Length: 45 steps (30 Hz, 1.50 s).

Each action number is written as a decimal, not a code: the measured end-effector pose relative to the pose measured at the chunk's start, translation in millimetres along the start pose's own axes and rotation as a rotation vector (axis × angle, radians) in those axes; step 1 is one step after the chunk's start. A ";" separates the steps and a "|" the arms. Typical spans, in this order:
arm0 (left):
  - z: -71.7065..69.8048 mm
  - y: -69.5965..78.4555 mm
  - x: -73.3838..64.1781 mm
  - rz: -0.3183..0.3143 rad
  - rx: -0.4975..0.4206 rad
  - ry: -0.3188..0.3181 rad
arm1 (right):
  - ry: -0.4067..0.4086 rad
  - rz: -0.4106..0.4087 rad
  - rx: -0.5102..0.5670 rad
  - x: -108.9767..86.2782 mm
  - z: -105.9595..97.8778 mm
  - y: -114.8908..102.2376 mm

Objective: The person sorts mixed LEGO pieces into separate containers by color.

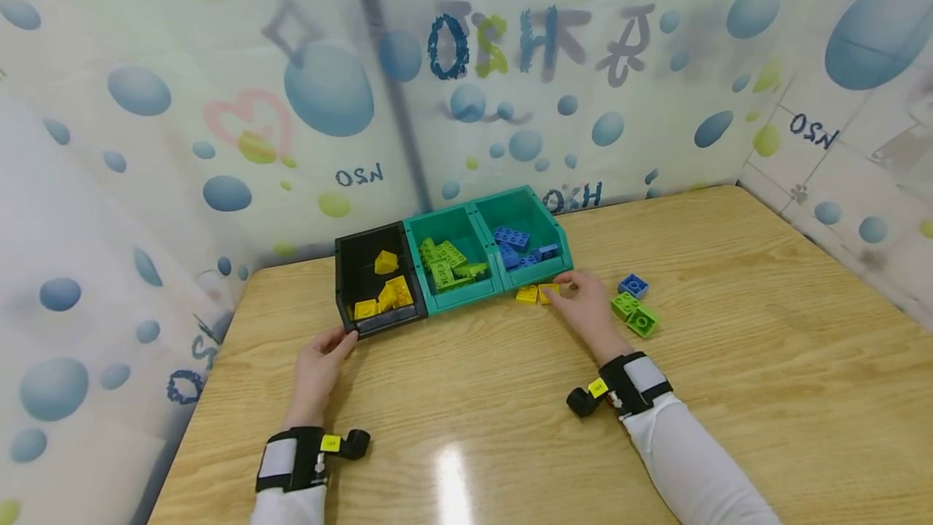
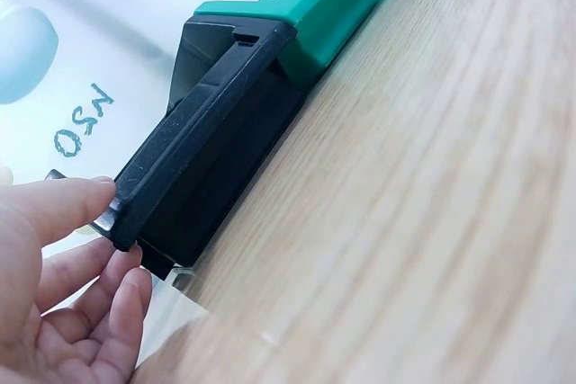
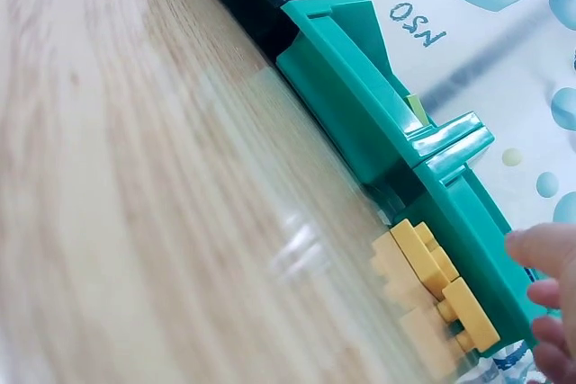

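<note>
My left hand [image 1: 318, 367] pinches the front left corner of a black bin [image 1: 381, 322], which holds several yellow bricks [image 1: 394, 292]. Joined to its right are a middle teal bin [image 1: 463, 296] with green bricks [image 1: 443, 268] and a right teal bin [image 1: 535, 271] with blue bricks [image 1: 512, 237]. At the front right corner of that last bin, my right hand [image 1: 585, 313] grips the edge between thumb and fingers; the contact is partly hidden. Two yellow toy bricks [image 3: 423, 254] lie against the bin's front, beside the right hand.
Right of the right hand, a blue brick [image 1: 633, 286] and two green bricks [image 1: 636, 314] lie on the wooden table [image 1: 452, 387]. A patterned curtain [image 1: 466, 120] hangs close behind the bins. Both wrists wear black camera straps [image 1: 636, 383].
</note>
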<state>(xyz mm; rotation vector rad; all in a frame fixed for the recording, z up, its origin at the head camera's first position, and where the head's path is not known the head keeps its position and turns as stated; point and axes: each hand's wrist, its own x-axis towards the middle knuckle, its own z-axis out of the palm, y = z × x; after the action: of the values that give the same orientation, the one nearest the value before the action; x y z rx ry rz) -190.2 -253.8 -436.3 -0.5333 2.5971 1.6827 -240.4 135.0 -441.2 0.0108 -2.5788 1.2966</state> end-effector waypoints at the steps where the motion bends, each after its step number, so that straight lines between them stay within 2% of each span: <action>1: -0.1 0.5 -0.7 0.000 -0.002 -0.001 | -0.002 -0.007 -0.019 0.1 0.2 1.0; 10: -0.4 1.2 -2.2 0.008 -0.018 -0.004 | -0.090 -0.006 -0.127 1.2 2.1 10.0; 17: 0.4 -1.6 -1.0 0.006 0.000 -0.001 | -0.101 -0.015 -0.164 -0.3 1.6 9.0; 29: 0.3 -2.1 -1.9 0.005 0.017 0.008 | -0.157 0.011 -0.170 -2.0 -0.2 5.0; 37: -0.6 -0.5 -3.2 0.019 0.023 0.010 | -0.129 0.053 -0.091 -0.9 -0.2 -1.4; 39: -0.5 0.1 -3.4 0.020 0.027 0.010 | -0.107 0.033 -0.064 -0.2 -0.9 -6.5; 42: -0.4 0.8 -3.3 0.021 0.031 0.010 | -0.082 -0.043 -0.026 0.2 -0.4 -19.1; 45: 0.3 0.6 -2.2 0.016 0.030 0.006 | -0.115 -0.149 0.010 -0.1 4.7 -33.2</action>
<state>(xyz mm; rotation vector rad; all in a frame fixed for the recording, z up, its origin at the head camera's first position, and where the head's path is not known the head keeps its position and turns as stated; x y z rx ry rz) -188.4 -252.7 -435.5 -0.5189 2.6325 1.6467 -237.4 111.2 -417.8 0.2820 -2.6085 1.2891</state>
